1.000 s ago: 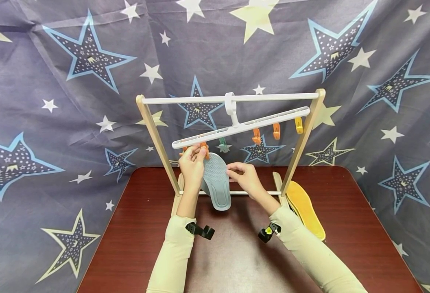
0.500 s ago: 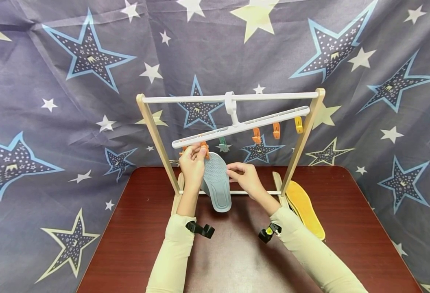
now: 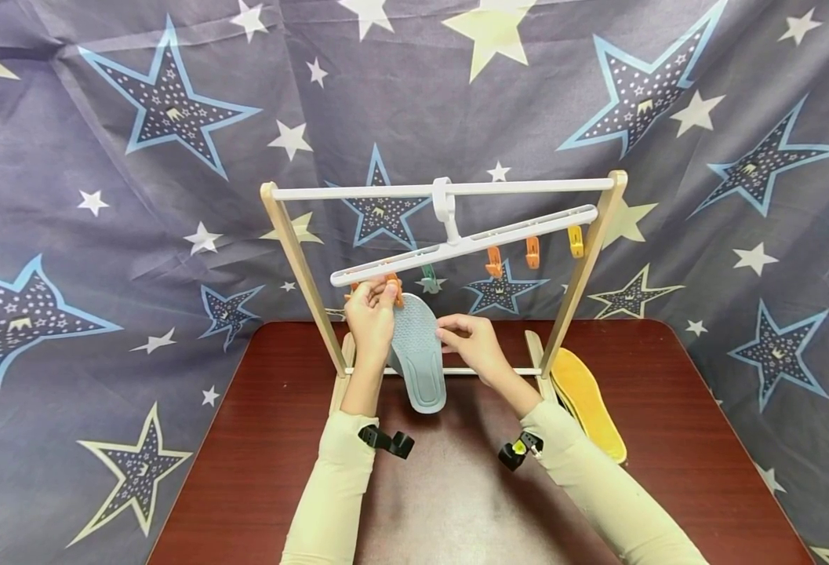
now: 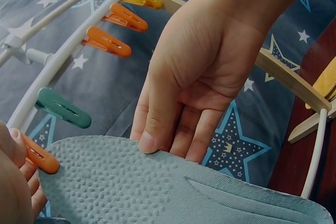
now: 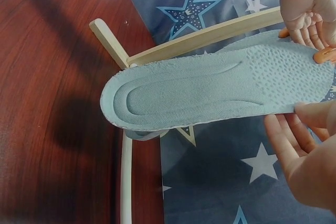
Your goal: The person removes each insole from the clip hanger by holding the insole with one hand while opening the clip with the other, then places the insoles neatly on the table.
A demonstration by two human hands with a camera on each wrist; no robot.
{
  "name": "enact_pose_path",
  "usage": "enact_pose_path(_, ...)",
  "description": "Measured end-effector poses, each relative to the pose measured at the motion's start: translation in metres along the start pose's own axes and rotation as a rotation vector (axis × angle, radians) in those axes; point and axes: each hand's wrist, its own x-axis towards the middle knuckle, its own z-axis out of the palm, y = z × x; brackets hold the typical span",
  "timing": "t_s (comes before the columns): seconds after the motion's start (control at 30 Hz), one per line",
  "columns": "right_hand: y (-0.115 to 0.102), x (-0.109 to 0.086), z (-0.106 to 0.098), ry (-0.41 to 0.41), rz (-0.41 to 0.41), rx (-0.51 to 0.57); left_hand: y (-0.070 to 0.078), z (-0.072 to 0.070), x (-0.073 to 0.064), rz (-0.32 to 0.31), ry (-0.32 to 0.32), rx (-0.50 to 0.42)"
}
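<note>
A light blue-grey insole (image 3: 421,353) with a dimpled forefoot hangs upright under the left end of a white clip hanger (image 3: 414,257). At its top edge my left hand (image 3: 372,320) pinches an orange clip (image 3: 395,290), which overlaps the insole's tip in the left wrist view. My right hand (image 3: 478,344) holds the insole's right edge between thumb and fingers, as the right wrist view shows. Behind it is a second grey insole (image 5: 257,40), mostly covered. Another orange clip (image 5: 284,33) shows beside the left fingers.
The tilted hanger hooks over the white top bar (image 3: 358,192) of a wooden-sided rack (image 3: 579,275). A green clip (image 3: 430,279), two orange clips (image 3: 532,253) and a yellow clip (image 3: 576,242) dangle from it. Yellow insoles (image 3: 589,404) lie right of the rack on the red-brown table (image 3: 668,471).
The front insole's lower end has swung slightly down and toward me. Both hands keep almost the same places and grips.
</note>
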Motion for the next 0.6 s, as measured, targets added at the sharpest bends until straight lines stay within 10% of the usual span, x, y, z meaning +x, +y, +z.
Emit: enact_pose_path(0.6,0.0014,-0.0010,0.0007,0.011,-0.015,0.002,0.0011,0.0019,0.0001,-0.003,0.015,0.007)
